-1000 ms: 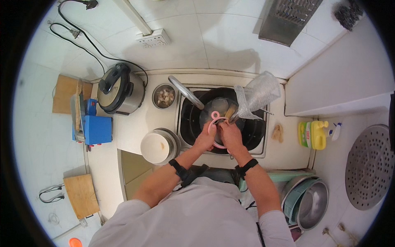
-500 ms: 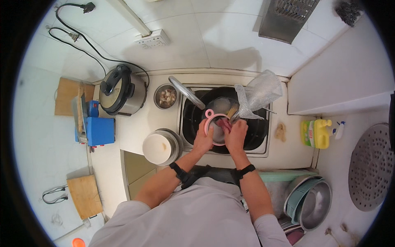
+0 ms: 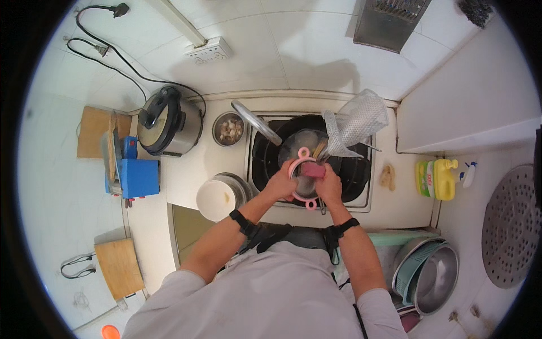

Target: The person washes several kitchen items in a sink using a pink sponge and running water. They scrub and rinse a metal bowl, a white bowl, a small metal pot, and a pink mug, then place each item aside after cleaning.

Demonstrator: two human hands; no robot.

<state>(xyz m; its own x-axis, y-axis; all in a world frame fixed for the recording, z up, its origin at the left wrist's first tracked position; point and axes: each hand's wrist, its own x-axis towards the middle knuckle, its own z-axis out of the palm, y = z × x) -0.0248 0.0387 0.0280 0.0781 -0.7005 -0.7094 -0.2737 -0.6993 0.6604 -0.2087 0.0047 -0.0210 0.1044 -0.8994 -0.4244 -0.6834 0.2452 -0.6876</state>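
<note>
Over the dark sink (image 3: 261,181), my left hand (image 3: 280,184) grips the side of a bowl (image 3: 305,185) with a pink rim and two small pink loops. The bowl is tipped toward me, its pale inside showing. My right hand (image 3: 330,186) is closed on a pink cloth (image 3: 312,169), pressed against the bowl's inside. Just beyond the bowl lie pale round dishes (image 3: 305,139) and a bunch of thin sticks (image 3: 320,150), possibly chopsticks. My fingertips behind the bowl are hidden.
A metal faucet (image 3: 257,122) arches over the sink's left side. A white mesh bag (image 3: 357,124) hangs at its right back. Stacked bowls (image 3: 217,199), a bowl of garlic (image 3: 230,130) and a pressure cooker (image 3: 171,123) stand left. A yellow bottle (image 3: 443,179) is at right.
The bowl has turned and shifted slightly right, so both loops now show. The pink cloth has moved over the bowl's upper part and lies flatter.
</note>
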